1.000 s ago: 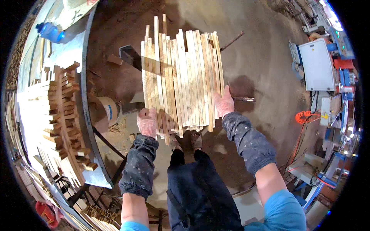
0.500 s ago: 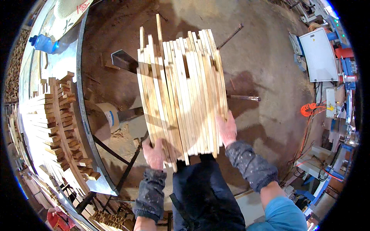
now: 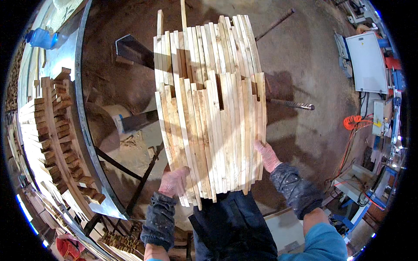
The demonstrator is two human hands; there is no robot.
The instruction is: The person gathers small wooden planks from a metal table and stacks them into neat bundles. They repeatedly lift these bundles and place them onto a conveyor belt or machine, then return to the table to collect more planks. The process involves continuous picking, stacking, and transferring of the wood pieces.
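A wide row of pale wooden strips point(image 3: 233, 139), laid side by side with uneven ends, lies in front of my body. My left hand point(image 3: 173, 181), in a pinkish glove, clasps its near left edge, thumb on top and the other fingers mostly hidden. On the right edge, my gloved right hand point(image 3: 267, 157) presses in with its thumb over the top. Beyond the row's far ends shows a second stack of similar strips point(image 3: 213, 48), one strip sticking out well past the rest.
At left stands a metal-edged table point(image 3: 82, 82) with stacked wood pieces point(image 3: 56, 135) and a blue bottle point(image 3: 41, 39). Rusty rods point(image 3: 291, 104) jut out right of the wood, a dark metal bar point(image 3: 135, 51) left. A white cabinet point(image 3: 368, 61) and an orange coiled hose point(image 3: 352, 122) are at right.
The row of strips between my hands has come nearer to my body, sliding off the far stack, which now shows more. Both hands moved back with it, keeping hold.
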